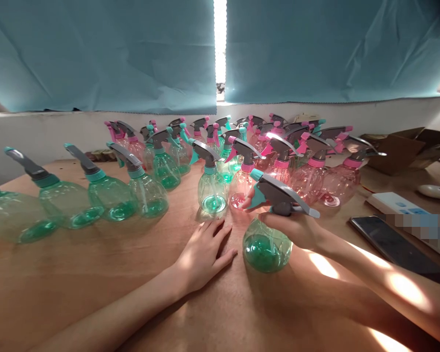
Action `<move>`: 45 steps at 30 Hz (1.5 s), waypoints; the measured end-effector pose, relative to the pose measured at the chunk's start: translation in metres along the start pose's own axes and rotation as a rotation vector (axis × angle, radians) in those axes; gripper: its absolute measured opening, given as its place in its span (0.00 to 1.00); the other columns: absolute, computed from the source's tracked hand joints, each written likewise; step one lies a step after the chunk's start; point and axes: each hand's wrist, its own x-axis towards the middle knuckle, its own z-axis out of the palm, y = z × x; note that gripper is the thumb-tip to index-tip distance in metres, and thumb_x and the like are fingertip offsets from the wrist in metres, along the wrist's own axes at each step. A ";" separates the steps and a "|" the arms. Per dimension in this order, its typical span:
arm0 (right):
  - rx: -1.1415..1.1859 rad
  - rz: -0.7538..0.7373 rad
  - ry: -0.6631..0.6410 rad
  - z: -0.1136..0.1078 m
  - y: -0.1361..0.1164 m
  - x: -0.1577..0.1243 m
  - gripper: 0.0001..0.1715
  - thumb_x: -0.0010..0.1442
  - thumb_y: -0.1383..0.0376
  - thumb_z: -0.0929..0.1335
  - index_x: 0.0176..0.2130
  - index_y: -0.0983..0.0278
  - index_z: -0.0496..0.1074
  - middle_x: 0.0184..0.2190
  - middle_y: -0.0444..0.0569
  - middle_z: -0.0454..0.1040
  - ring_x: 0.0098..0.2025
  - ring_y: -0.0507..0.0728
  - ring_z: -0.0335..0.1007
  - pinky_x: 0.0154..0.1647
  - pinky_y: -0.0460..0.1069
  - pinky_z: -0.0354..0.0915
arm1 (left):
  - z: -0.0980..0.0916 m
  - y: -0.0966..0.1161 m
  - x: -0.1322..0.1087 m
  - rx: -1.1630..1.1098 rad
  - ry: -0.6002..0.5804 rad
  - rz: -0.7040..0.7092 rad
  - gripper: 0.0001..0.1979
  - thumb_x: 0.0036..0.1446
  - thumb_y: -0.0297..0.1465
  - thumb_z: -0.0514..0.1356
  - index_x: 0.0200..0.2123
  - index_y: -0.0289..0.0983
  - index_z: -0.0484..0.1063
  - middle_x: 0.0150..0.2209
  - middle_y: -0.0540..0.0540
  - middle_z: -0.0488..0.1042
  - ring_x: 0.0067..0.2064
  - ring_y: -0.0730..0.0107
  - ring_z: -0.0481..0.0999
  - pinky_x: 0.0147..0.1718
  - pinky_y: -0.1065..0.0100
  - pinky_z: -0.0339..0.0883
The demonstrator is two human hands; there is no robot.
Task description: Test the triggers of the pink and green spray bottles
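My right hand (297, 227) is wrapped round the neck of a green spray bottle (266, 249), its fingers by the teal trigger under the grey head. The bottle tilts slightly, and I cannot tell whether its base touches the table. Flat on the wooden table (132, 293) lies my left hand (203, 252), fingers spread, holding nothing. Just beyond it stands another green spray bottle (212, 190), with a pink spray bottle (242, 183) close beside that one. More green bottles (112, 198) form a row at the left.
Many pink and green spray bottles crowd the back of the table. On the right are a dark phone (396, 249), a white box (399, 203), a white computer mouse (435, 191) and an open cardboard box (396, 151). Blue curtains (106, 54) hang behind.
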 end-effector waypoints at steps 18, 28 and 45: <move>-0.047 -0.019 0.010 0.003 0.000 0.000 0.33 0.52 0.70 0.64 0.58 0.56 0.67 0.50 0.51 0.76 0.43 0.60 0.76 0.45 0.58 0.72 | 0.003 -0.002 0.000 -0.008 0.018 0.012 0.24 0.65 0.42 0.54 0.60 0.35 0.64 0.60 0.35 0.65 0.61 0.47 0.63 0.58 0.47 0.58; -0.012 0.003 -0.002 0.001 0.005 -0.003 0.35 0.56 0.70 0.65 0.62 0.56 0.62 0.58 0.51 0.70 0.50 0.61 0.74 0.46 0.57 0.73 | 0.005 -0.003 -0.001 -0.028 0.048 0.018 0.23 0.65 0.42 0.53 0.58 0.37 0.65 0.60 0.36 0.66 0.61 0.47 0.64 0.58 0.46 0.59; -0.011 -0.014 0.048 0.004 0.003 -0.002 0.26 0.55 0.69 0.67 0.55 0.58 0.69 0.56 0.52 0.72 0.59 0.62 0.68 0.52 0.56 0.71 | 0.001 0.000 0.000 0.006 0.001 -0.013 0.24 0.65 0.41 0.54 0.59 0.34 0.65 0.61 0.35 0.65 0.61 0.47 0.63 0.59 0.45 0.58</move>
